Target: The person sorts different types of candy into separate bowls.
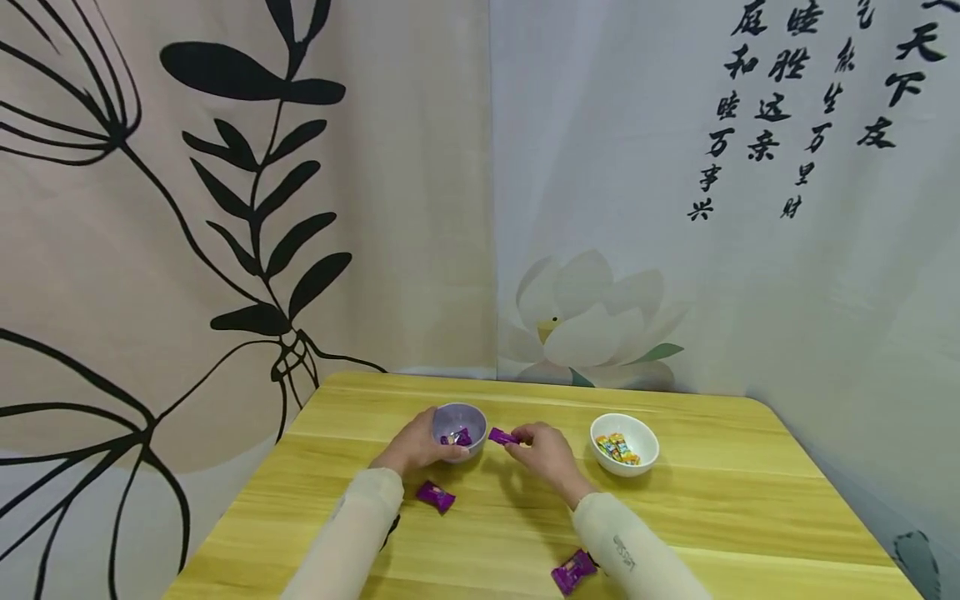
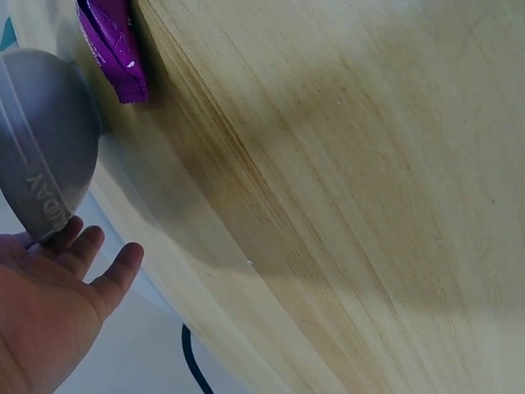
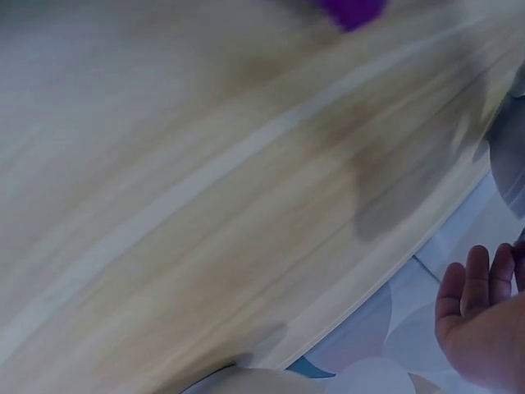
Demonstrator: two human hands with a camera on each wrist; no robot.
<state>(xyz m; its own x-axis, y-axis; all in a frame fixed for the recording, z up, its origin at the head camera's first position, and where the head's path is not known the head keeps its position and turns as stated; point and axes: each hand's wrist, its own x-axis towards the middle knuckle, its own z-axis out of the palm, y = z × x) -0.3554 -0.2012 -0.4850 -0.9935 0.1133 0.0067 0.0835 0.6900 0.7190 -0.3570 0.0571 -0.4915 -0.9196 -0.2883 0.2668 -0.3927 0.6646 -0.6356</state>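
Note:
My left hand (image 1: 416, 446) grips the small purple-grey bowl (image 1: 459, 413), its thumb along the near side. Purple-wrapped candies (image 1: 459, 437) lie inside that bowl. Just right of its rim, my right hand (image 1: 546, 454) pinches one purple-wrapped candy (image 1: 500, 436) above the table. Another purple candy (image 1: 436, 497) lies on the wood below the bowl. In the left wrist view the fingers (image 2: 119, 275) touch the outer wall of the bowl (image 2: 53, 123). At the edge of the right wrist view, my right hand's fingertips are partly cut off.
A white bowl (image 1: 628, 468) with several yellow-and-orange wrapped candies (image 1: 617, 448) stands right of my right hand. A further purple candy (image 1: 572, 572) lies near the right sleeve. The wooden table (image 1: 750, 492) reaches a printed curtain (image 1: 420, 208) at the back.

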